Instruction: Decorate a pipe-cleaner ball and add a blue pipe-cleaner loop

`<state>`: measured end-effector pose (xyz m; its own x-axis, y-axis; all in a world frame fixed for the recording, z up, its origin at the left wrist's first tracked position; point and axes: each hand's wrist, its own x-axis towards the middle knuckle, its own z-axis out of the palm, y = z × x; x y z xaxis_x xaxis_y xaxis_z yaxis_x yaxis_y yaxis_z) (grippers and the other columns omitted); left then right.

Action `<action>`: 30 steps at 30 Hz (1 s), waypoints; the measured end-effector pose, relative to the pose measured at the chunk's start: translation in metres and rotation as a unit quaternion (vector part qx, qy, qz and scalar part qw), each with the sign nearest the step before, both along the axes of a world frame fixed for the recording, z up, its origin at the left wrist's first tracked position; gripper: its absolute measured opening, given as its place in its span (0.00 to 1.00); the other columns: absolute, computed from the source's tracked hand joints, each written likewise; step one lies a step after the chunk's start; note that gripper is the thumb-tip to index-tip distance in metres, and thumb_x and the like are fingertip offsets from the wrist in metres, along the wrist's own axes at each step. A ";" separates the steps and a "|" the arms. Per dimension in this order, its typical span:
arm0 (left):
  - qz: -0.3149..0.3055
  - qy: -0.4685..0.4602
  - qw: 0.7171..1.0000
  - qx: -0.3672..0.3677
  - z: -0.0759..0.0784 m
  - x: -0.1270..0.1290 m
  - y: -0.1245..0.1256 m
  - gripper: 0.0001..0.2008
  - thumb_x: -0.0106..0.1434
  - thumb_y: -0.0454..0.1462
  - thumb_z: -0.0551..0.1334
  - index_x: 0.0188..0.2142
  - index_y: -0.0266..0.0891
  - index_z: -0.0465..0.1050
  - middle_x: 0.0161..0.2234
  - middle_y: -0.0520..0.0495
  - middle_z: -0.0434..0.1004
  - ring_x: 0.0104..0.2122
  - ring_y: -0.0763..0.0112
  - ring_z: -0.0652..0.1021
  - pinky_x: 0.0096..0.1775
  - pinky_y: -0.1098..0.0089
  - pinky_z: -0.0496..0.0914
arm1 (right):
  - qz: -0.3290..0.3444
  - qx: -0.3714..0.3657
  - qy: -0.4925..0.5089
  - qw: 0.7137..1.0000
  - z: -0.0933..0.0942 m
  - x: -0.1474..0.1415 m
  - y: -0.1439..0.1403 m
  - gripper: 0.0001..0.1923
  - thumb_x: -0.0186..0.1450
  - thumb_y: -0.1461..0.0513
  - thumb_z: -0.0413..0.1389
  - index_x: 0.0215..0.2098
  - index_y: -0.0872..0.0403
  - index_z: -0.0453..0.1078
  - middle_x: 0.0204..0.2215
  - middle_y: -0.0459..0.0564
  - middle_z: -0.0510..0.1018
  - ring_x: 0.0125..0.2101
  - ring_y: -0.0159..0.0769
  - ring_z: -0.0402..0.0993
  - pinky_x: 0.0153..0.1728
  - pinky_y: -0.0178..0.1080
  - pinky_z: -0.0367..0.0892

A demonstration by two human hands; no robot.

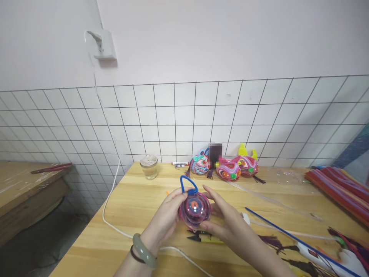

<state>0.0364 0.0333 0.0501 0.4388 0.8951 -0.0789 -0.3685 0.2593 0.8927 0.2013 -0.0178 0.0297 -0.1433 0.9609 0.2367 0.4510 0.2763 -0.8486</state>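
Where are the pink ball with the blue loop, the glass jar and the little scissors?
pink ball (pixel 195 209), head view, on its clear front dome.
glass jar (pixel 149 167), head view, on its side wall.
scissors (pixel 196 237), head view, on the dark blades.

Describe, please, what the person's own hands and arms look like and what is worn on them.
Both hands are bare, with no gloves, and no sleeves show on the forearms. The left hand has a pale green bangle and a thin dark band at the wrist. The right hand shows no rings or bands.
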 end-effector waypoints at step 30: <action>0.164 -0.118 0.979 -0.039 -0.011 -0.001 0.015 0.05 0.56 0.33 0.58 0.31 0.33 0.71 0.30 0.48 0.75 0.28 0.73 0.73 0.33 0.72 0.68 | -0.064 -0.058 0.050 0.995 -0.018 -0.003 0.005 0.35 0.57 0.57 0.56 0.60 0.47 0.49 0.50 0.53 0.66 0.41 0.38 0.71 0.43 0.43 0.68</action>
